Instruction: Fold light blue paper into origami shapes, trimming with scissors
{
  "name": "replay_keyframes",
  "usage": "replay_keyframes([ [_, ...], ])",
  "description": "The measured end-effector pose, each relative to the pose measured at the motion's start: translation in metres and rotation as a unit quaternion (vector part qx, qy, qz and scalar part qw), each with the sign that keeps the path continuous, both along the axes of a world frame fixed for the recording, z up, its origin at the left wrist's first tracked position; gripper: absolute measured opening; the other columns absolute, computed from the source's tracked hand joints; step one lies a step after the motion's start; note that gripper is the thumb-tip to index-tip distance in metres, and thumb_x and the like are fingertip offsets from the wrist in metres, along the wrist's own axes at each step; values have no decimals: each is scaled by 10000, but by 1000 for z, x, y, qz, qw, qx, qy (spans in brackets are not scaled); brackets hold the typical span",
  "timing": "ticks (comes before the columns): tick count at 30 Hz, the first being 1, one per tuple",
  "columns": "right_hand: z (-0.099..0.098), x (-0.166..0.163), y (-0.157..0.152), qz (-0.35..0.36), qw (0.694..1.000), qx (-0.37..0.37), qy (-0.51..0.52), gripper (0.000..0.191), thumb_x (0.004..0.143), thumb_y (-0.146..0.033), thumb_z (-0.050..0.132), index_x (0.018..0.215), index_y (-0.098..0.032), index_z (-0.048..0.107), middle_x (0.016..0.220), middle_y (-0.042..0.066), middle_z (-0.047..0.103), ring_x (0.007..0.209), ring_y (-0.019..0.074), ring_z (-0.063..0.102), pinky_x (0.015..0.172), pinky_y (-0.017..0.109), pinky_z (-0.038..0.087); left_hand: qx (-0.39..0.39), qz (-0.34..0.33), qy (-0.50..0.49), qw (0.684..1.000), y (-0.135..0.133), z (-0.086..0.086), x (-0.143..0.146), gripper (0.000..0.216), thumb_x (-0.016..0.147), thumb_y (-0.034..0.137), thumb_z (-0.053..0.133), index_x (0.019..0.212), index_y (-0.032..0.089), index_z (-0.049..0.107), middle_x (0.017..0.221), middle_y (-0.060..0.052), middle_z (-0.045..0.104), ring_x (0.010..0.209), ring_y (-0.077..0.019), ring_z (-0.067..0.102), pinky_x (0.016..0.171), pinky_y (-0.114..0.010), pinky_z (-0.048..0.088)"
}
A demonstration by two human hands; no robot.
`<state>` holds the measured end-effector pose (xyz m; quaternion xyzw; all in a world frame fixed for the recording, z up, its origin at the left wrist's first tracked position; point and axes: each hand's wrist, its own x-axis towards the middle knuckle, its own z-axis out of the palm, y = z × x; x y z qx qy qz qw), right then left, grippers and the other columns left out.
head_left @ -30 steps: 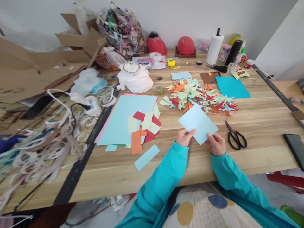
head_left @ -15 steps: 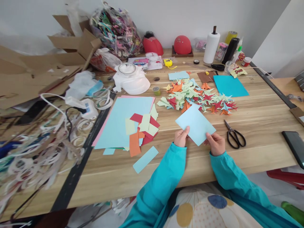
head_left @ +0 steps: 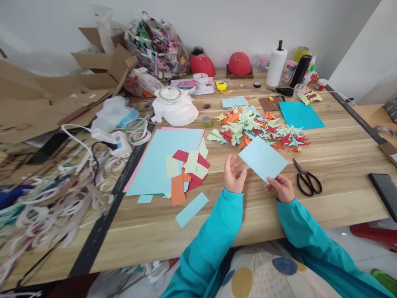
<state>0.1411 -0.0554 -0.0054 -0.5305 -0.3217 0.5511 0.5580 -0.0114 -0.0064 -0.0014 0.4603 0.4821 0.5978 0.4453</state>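
A light-blue square sheet of paper (head_left: 263, 159) is pinched at its lower corner by my right hand (head_left: 281, 188), tilted above the table. My left hand (head_left: 235, 174) is just left of the sheet, apart from it, fingers spread with nothing between them. Behind the sheet lies a heap of folded paper birds (head_left: 248, 124) in green, orange, red and blue. Black-handled scissors (head_left: 307, 178) rest on the table to the right of my right hand. A light-blue paper strip (head_left: 192, 209) lies to the left of my left sleeve.
Larger coloured sheets (head_left: 155, 165) with cut scraps (head_left: 178, 189) on top lie at the left. A teal paper square (head_left: 301, 115) is at the back right, a phone (head_left: 384, 190) at the right edge. Tangled ribbons and cords (head_left: 40, 211) cover the far left.
My left hand has let go of the paper's left corner and opened. The sheet has turned and shifted slightly right, still in my right hand. The view has moved a little.
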Motion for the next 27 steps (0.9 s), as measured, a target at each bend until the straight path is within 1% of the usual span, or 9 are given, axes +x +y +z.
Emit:
replay_keyframes([
  [2,1,6,3,-5,999,-27,36,235,569,-347,705,619,-149,589,471,12,619,359,117,534,349,218,419,104,15,151,983,0,-1,-5,450,622,272,638,1064,212,584,1230,-120,479,1116,-269,449,919,-425,377],
  [5,5,12,6,30,995,-66,73,213,553,-304,697,612,-142,572,437,7,600,329,109,512,322,202,393,196,-64,287,935,0,-7,-9,253,644,212,605,880,275,667,1196,-80,521,1158,-277,402,983,-487,259],
  [9,12,14,7,65,989,-88,104,164,552,-258,663,588,-144,550,399,-6,570,294,93,471,296,191,366,220,-150,325,907,-4,-13,-6,156,662,222,592,775,302,665,1190,-54,539,1147,-264,410,969,-503,243],
  [15,17,20,5,67,980,-109,152,161,537,-250,645,589,-151,529,374,-24,527,291,79,436,289,183,343,262,-153,307,902,-14,-10,-2,162,641,206,606,769,284,666,1101,-79,601,1072,-248,493,958,-472,283],
  [18,10,24,5,88,983,-119,105,223,545,-307,649,614,-158,499,383,-26,514,289,87,423,295,203,332,326,-120,350,870,-16,-9,0,144,684,172,569,764,253,657,984,-70,648,971,-223,550,902,-462,350],
  [21,2,27,4,32,994,-64,-86,291,617,-388,625,752,-168,492,530,16,586,408,139,517,375,257,401,395,-53,403,824,-14,-10,2,132,697,126,546,749,204,640,897,-63,660,882,-206,568,831,-437,406],
  [23,1,26,2,-47,952,56,-297,330,663,-376,612,898,-170,504,780,83,630,658,197,592,549,332,470,422,-26,434,795,-12,-11,2,122,694,110,545,746,184,628,887,-63,658,866,-201,565,818,-422,417],
  [25,2,22,-1,-49,852,188,-487,310,706,-327,594,968,-174,530,987,123,594,895,237,551,732,388,445,434,-21,456,777,-11,-12,3,114,695,111,544,754,173,619,888,-64,655,861,-199,563,820,-414,418],
  [27,2,17,-2,24,745,282,-604,200,758,-267,547,938,-184,574,1020,110,591,949,233,515,801,391,397,440,-27,469,765,-12,-13,4,103,700,122,539,761,163,611,897,-69,652,864,-198,559,825,-410,416],
])
